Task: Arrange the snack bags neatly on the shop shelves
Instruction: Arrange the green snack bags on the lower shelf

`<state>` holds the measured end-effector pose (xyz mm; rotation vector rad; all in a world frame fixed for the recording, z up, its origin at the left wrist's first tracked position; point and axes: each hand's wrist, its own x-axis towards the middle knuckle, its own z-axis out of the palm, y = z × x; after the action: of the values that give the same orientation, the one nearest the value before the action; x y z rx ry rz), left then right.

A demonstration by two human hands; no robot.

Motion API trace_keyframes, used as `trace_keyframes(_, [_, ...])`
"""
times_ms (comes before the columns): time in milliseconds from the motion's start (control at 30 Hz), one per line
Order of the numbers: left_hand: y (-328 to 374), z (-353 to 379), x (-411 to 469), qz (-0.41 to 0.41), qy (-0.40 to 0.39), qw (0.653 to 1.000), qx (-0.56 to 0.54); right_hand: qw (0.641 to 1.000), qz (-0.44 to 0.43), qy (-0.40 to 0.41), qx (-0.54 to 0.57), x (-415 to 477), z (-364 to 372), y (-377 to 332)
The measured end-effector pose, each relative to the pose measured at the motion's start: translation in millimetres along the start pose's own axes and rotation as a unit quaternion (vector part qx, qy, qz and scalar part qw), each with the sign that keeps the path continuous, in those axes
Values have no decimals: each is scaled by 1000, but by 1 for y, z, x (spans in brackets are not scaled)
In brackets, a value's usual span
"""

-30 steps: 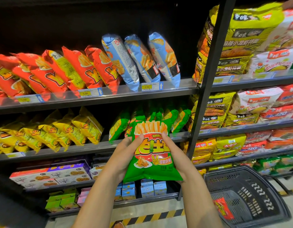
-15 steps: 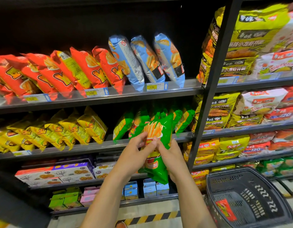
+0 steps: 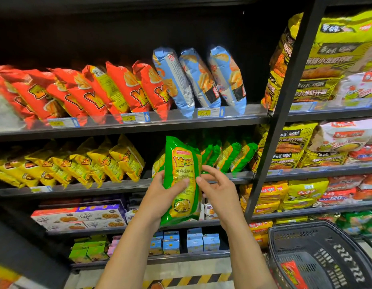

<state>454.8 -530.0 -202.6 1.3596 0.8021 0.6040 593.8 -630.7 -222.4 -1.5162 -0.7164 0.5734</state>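
Two hands meet at one green snack bag [image 3: 181, 163]: the left hand [image 3: 160, 192] grasps its lower left edge with the thumb pressed across the printed panel and carries it alone. The right hand [image 3: 220, 190] hovers loose-fingered at the right edge, clasping nothing, probably to steady or turn it. The bag is upright before the middle shelf [image 3: 97, 187], at the left end of the row of green bags [image 3: 229, 155] beside the gap before the yellow bags [image 3: 101, 161], likely so it can slot in there.
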Motion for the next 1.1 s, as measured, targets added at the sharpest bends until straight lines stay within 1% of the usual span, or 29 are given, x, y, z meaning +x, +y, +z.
trace_keyframes(100, [1,-6,-3,-15,-17,999,-43,998,42,-10,48,2,0,2])
trace_keyframes(200, [-1,-8,-4,-28,-43,995,-80,992,74,-62,86,5,1,6])
trace_keyframes(333, [-9,-12,-1,-60,-67,986,-139,977,89,-129,146,4,0,7])
trace_keyframes(433, [-12,-15,4,-73,-75,985,-139,966,89,-162,180,2,-3,2])
trace_keyframes(500, [-11,-14,6,-65,-87,986,-126,970,82,-154,172,0,-6,-3])
trace_keyframes(600, [-7,-11,8,-49,-99,987,-120,985,63,-104,124,0,-8,-8])
trace_keyframes(667, [-7,-8,8,-37,-106,987,-112,988,55,-81,116,0,-8,-9])
trace_keyframes(767, [-8,-3,8,-24,-101,990,-95,992,52,-67,95,0,-7,-9])
trace_keyframes(900, [-8,-4,8,-20,-97,991,-85,990,62,-93,82,1,-10,-5])
trace_keyframes(1033, [-8,-8,7,-23,-100,991,-85,976,93,-153,125,8,-18,5])
trace_keyframes(1100, [-9,-12,9,-21,-105,991,-77,972,100,-166,131,12,-19,9])
